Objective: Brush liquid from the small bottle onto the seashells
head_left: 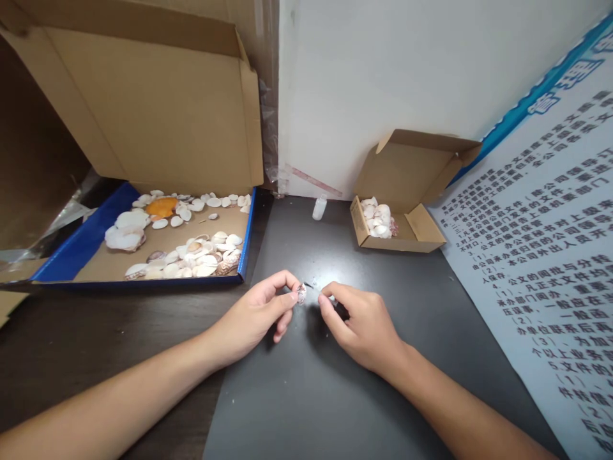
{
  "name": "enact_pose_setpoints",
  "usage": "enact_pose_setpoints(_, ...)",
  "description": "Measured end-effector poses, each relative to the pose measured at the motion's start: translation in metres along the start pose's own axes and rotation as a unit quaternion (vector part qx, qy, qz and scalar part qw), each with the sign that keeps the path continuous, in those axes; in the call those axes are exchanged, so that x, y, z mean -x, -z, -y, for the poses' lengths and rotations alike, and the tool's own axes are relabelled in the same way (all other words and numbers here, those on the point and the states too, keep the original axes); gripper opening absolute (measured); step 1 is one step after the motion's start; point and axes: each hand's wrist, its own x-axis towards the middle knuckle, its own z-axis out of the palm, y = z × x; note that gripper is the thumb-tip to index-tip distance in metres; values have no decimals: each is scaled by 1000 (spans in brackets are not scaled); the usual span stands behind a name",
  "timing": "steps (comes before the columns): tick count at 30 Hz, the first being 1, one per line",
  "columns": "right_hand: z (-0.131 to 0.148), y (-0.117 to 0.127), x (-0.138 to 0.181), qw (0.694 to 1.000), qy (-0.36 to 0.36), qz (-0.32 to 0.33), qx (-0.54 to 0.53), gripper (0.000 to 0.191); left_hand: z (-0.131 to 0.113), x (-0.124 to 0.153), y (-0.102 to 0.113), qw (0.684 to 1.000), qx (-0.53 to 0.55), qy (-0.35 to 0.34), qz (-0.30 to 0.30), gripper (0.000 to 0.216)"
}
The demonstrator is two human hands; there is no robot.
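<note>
Small white-and-brown speckled shell (301, 294) in the left hand (261, 306), thin dark-tipped stick (315, 291) in the right hand (366, 322)

I have the shell up at the fingertips of my left hand, pinched between thumb and forefinger, above the dark desk (297, 409). My right hand pinches the pale, translucent end of the stick, thumb against forefinger, its dark tip pointing at the shell's upper edge. From this camera I cannot tell whether the tip touches.

Beyond my hands, a small translucent white plastic bottle (319, 208) stands on the desk near the white wall (383, 70). To its right I see an open small brown cardboard box (407, 244), with pale shells (378, 220) heaped in its left part.

On my left sits a large open cardboard box with blue sides (90, 223). One group of mostly white shells (191, 259) lies along its near edge; farther back, more pale shells surround a broad orange shell (161, 207), and two large whitish shells (129, 230) lie near the left side.

At my far right, a pale sheet printed with dark characters (531, 268) slants alongside the desk.
</note>
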Motion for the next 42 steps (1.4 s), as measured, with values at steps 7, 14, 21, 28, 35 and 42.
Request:
enact_pose_setpoints(7,-1,0,0,998,58,11,-19,21,-1,1,0,1000,-24,-6,5,22)
enact_pose_setpoints(14,-1,2,2,999,44,-2,-14,23,0,0,1,1000,-25,-14,13,23)
enact_pose_setpoints(21,-3,2,1,1000,20,-19,11,21,0,0,1,999,-33,-5,15,22)
enact_pose_setpoints(28,-1,0,3,998,67,12,-2,21,1,0,1,999,-30,-7,19,22)
enact_pose_setpoints(35,-2,0,2,997,81,-2,-14,21,0,0,1,999,-29,-6,16,22)
enact_pose_setpoints(42,-3,1,2,998,52,-16,7,19,1,-1,1,999,-30,0,14,21)
